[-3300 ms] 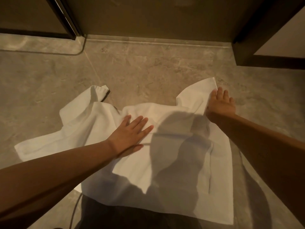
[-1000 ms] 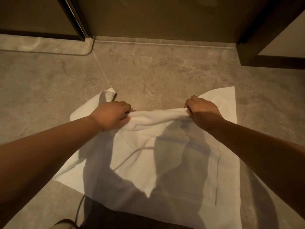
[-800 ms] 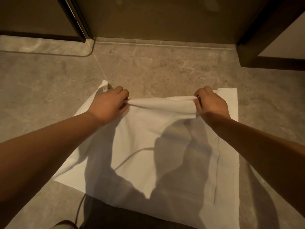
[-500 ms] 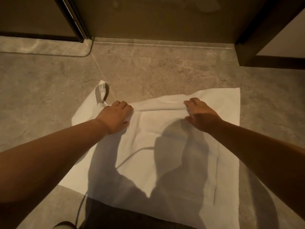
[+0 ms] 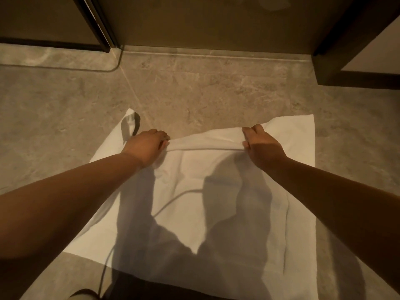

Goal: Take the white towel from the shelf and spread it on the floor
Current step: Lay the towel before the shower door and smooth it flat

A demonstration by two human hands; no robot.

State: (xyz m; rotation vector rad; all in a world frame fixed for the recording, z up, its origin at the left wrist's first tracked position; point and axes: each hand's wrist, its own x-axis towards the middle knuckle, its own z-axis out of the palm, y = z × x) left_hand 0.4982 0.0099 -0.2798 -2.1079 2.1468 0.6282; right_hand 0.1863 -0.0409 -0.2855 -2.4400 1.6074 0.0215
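The white towel lies on the grey stone floor in front of me. Its far edge is folded back toward me as a ridge between my hands. My left hand grips the left end of that fold with curled fingers. My right hand pinches the right end. The far right corner lies flat. The far left corner curls up off the floor. Shadows of my arms and head fall across the towel's middle.
A dark door frame and a brown wall panel close the far side. A dark cabinet base stands at the far right. A thin cable hangs at the near edge.
The hands pressed flat on the towel, then gripped its folded far edge and pushed it away. Since half a second ago they have moved slightly farther apart along the fold.
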